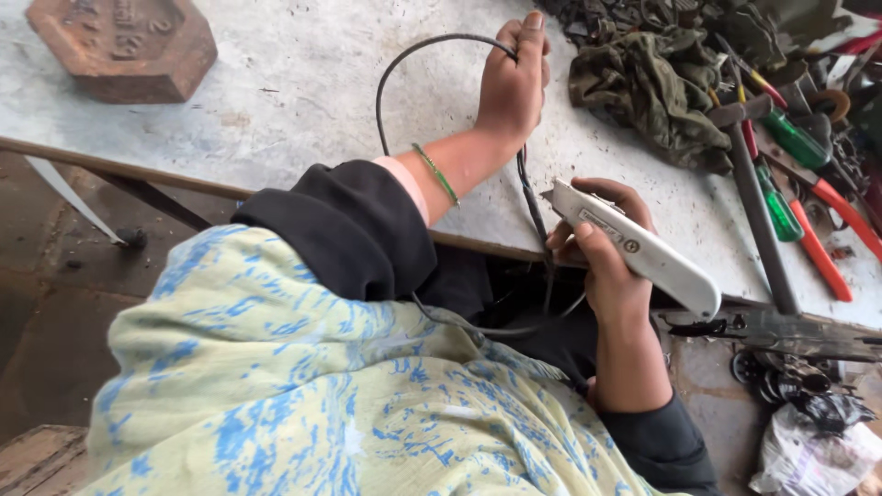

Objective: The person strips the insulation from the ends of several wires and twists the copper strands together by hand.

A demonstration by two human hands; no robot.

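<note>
My left hand [511, 84] rests on the grey worktable [303, 83] and pinches a black cable [397, 69] that loops up over the tabletop and runs back down past my wrist. My right hand [608, 266] is at the table's near edge, closed around a grey utility knife [643, 250] whose tip points left toward the cable where it hangs over the edge. A green thread band sits on my left wrist. My dark sleeves and a pale yellow and blue cloth fill the lower part of the view.
A rusty octagonal metal block [124, 46] lies at the table's far left. A crumpled camouflage rag [654, 87] lies right of my left hand. Beyond it are a hammer [755, 197], green-handled screwdrivers [781, 207], red-handled pliers [822, 253] and scrap parts. Crumpled plastic [813, 450] lies on the floor.
</note>
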